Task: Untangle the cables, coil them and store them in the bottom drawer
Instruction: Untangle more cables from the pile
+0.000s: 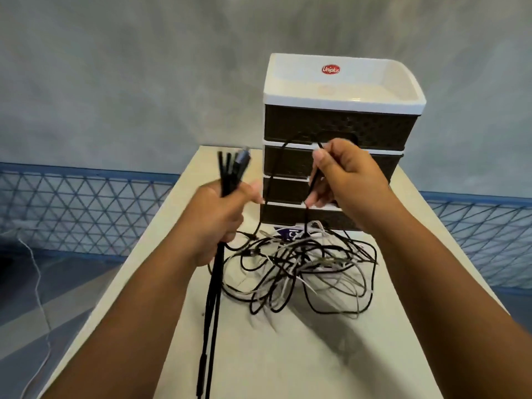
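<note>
We count one drawer unit (pixel 335 131) with four dark drawers, all closed. Our left hand (pixel 218 217) grips one bundle of black cable strands (pixel 211 298); our right hand (pixel 342 174) pinches one black cable (pixel 312 182). One tangled heap (pixel 302 266) lies on the table (pixel 288 355).

— Any text you can read from there?
— I make out one red oval sticker (pixel 330 69) reading "Uniplus", inside the white top tray (pixel 290 82) of the drawer unit (pixel 339 125) — nothing else legible.
</note>
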Demonstrator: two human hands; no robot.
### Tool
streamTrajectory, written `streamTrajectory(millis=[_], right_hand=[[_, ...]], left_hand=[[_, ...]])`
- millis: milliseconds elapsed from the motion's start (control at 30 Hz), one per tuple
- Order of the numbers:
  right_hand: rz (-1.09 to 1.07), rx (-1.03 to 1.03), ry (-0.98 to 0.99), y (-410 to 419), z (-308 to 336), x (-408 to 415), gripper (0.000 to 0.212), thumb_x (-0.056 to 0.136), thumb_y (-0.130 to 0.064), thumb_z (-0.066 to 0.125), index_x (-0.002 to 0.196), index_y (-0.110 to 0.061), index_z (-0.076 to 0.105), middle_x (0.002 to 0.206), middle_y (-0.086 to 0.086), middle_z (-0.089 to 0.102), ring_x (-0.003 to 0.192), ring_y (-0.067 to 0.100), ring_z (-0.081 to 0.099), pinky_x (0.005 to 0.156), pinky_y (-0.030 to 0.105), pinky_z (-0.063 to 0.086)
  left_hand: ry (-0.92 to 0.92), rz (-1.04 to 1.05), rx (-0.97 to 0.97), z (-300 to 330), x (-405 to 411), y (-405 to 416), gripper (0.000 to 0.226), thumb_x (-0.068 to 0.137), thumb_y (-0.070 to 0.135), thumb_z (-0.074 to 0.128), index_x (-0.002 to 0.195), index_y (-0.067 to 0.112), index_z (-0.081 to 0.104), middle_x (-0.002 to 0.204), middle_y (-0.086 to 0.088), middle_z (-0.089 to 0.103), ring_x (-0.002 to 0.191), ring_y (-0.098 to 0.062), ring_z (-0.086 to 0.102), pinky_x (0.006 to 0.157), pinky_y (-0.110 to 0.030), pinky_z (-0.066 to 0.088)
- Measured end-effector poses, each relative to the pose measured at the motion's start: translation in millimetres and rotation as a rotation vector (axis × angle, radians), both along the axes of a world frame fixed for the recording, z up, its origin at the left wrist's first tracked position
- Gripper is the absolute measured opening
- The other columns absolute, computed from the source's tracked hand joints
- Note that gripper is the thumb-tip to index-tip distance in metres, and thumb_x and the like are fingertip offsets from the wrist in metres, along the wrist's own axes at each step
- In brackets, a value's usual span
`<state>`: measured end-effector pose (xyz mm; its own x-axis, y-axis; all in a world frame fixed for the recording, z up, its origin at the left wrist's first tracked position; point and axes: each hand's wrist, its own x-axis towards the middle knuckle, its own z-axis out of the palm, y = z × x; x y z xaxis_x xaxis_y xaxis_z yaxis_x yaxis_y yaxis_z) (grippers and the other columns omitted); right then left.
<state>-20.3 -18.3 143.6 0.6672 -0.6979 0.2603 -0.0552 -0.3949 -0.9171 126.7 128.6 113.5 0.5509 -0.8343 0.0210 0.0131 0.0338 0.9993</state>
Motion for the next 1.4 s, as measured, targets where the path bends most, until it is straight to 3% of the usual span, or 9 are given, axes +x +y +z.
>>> streamTrajectory(millis=[200, 333, 467, 667, 767, 900, 1100, 1300, 1400], right_hand=[[0.030, 0.014, -0.156, 16.9, 21.6, 17.8, 0.024, 0.102, -0.026, 0.049, 0.095, -0.004, 0.051, 0.062, 0.010, 0.057, 0.050, 0.023, 0.067, 0.046, 0.029, 0.050], [-0.034, 0.057, -0.102, 11.3, 4.4, 20.2, 0.025, 0.103, -0.027, 0.047, 0.089, -0.007, 0.053, 0.060, 0.007, 0.055, 0.044, 0.018, 0.063, 0.043, 0.025, 0.046], [-0.211, 0.421, -0.158, -17.9, -33.5, 14.4, 0.029, 0.104, -0.028, 0.045, 0.081, -0.013, 0.055, 0.061, 0.003, 0.049, 0.041, 0.011, 0.048, 0.041, 0.020, 0.038], [-0.139, 1.065, -0.369, -43.0, -89.7, -10.4, 0.035, 0.106, -0.025, 0.036, 0.093, -0.004, 0.061, 0.081, 0.009, 0.060, 0.066, 0.017, 0.068, 0.055, 0.022, 0.056], [-0.066, 0.902, -0.155, -25.2, -107.5, -25.3, 0.025, 0.104, -0.012, 0.040, 0.099, 0.001, 0.061, 0.091, 0.016, 0.060, 0.081, 0.024, 0.064, 0.069, 0.028, 0.054], [-0.006, 0.471, 0.236, -6.3, -121.5, -26.9, 0.012, 0.093, -0.003, 0.061, 0.104, 0.001, 0.062, 0.089, 0.014, 0.063, 0.078, 0.024, 0.066, 0.076, 0.032, 0.055], [0.025, -0.061, 0.723, -14.7, -129.1, -15.4, 0.027, 0.098, -0.033, 0.056, 0.088, -0.012, 0.070, 0.084, 0.007, 0.071, 0.079, 0.022, 0.068, 0.077, 0.038, 0.055], [-0.093, 0.291, 0.204, -20.8, -101.9, -20.0, 0.026, 0.105, -0.021, 0.041, 0.089, -0.007, 0.056, 0.079, 0.012, 0.064, 0.057, 0.024, 0.065, 0.056, 0.038, 0.056], [-0.076, 0.509, -0.058, -16.8, -86.6, -18.7, 0.026, 0.107, -0.023, 0.036, 0.091, -0.008, 0.050, 0.078, 0.014, 0.070, 0.052, 0.020, 0.064, 0.045, 0.024, 0.049]], left_hand=[[-0.458, 0.016, 0.228, -36.5, -29.5, -29.1, 0.032, 0.075, 0.045, 0.080, 0.091, 0.019, 0.070, 0.041, 0.017, 0.045, 0.040, 0.002, 0.042, 0.043, -0.013, 0.027], [-0.692, -0.111, 0.473, -58.9, -19.7, -33.9, 0.045, 0.070, 0.067, 0.073, 0.095, 0.031, 0.066, 0.072, 0.011, 0.063, 0.067, -0.003, 0.058, 0.059, -0.023, 0.043], [-0.704, -0.390, 0.598, -74.2, -9.8, -20.2, 0.062, 0.058, 0.074, 0.074, 0.107, 0.037, 0.066, 0.095, 0.017, 0.072, 0.089, -0.002, 0.065, 0.087, -0.031, 0.054], [-0.767, -0.387, 0.587, -85.2, -15.4, -17.6, 0.033, 0.078, 0.042, 0.079, 0.103, 0.026, 0.065, 0.074, 0.012, 0.062, 0.069, -0.002, 0.057, 0.057, -0.016, 0.042], [-0.659, -0.335, 0.549, -95.5, -11.5, -15.1, 0.028, 0.078, 0.041, 0.080, 0.099, 0.027, 0.068, 0.089, 0.007, 0.072, 0.084, -0.007, 0.066, 0.078, -0.028, 0.053], [-0.647, -0.305, 0.505, -101.0, -10.5, -12.1, 0.015, 0.079, 0.034, 0.080, 0.088, 0.031, 0.067, 0.079, 0.014, 0.068, 0.075, 0.005, 0.061, 0.063, -0.015, 0.043], [-0.638, -0.275, 0.446, -101.5, -9.6, -8.3, 0.017, 0.085, 0.025, 0.075, 0.097, 0.032, 0.067, 0.079, 0.019, 0.065, 0.075, 0.008, 0.058, 0.058, -0.005, 0.037], [-0.603, -0.265, 0.438, -98.9, -1.9, -4.1, 0.024, 0.087, 0.028, 0.073, 0.104, 0.042, 0.064, 0.097, 0.015, 0.071, 0.089, 0.000, 0.064, 0.076, -0.018, 0.049], [-0.641, -0.254, 0.433, -98.2, 0.1, -3.9, 0.024, 0.087, 0.027, 0.073, 0.104, 0.041, 0.064, 0.094, 0.017, 0.070, 0.085, 0.005, 0.062, 0.069, -0.007, 0.043]])
